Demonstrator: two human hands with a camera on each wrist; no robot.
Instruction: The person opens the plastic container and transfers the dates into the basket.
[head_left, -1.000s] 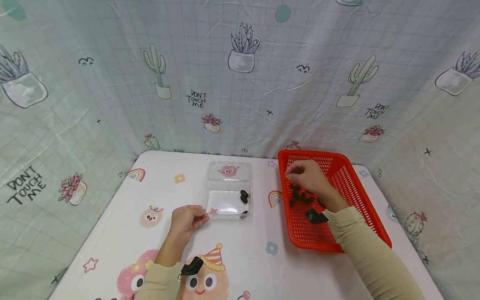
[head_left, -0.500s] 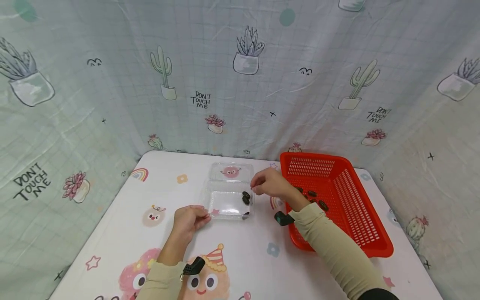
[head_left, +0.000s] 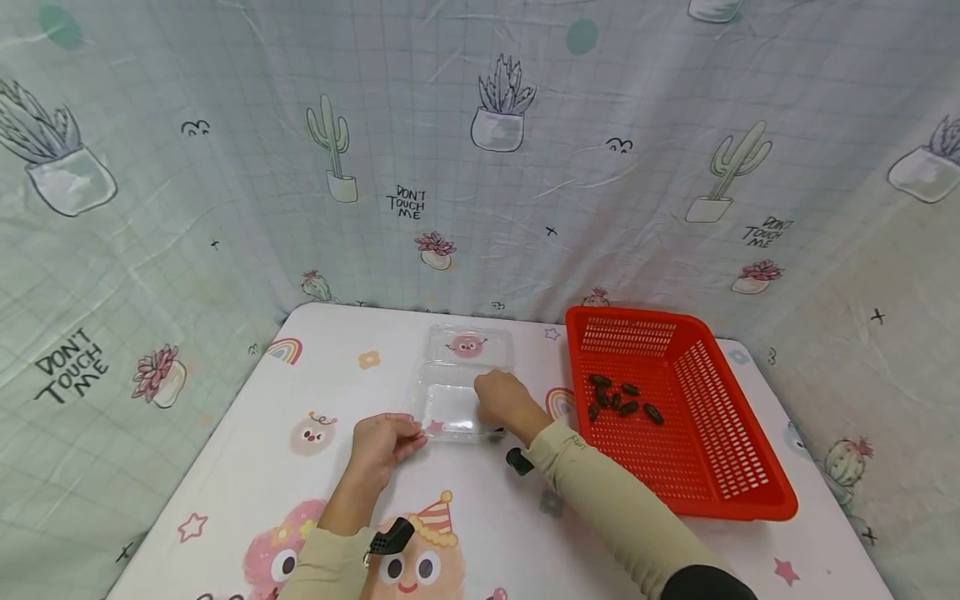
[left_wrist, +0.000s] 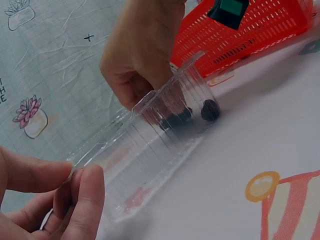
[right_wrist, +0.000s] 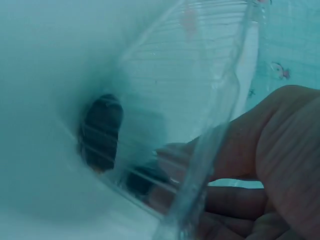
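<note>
A clear plastic clamshell box (head_left: 448, 403) lies open on the table, its lid (head_left: 491, 346) folded back on the far side. My left hand (head_left: 384, 446) pinches the box's near left rim between thumb and fingers. Inside the box's right end is my right hand (head_left: 507, 403), fingers pointing down. Seen through the clear wall in the right wrist view, its thumb and finger pinch a dark oval piece (right_wrist: 139, 183) low in the box. Another dark oval piece (right_wrist: 102, 132) lies in the near right corner. The right hand hides other pieces from the head view.
A red perforated basket (head_left: 750, 417) stands to the right of the box, with several dark oval pieces (head_left: 628, 408) on its floor at the left. The white table (head_left: 315, 483) carries cartoon prints. A patterned curtain (head_left: 420, 125) hangs behind and at both sides.
My right hand has moved left from over the red basket to the clear box and down into its right end. The left hand has kept its grip on the rim.
</note>
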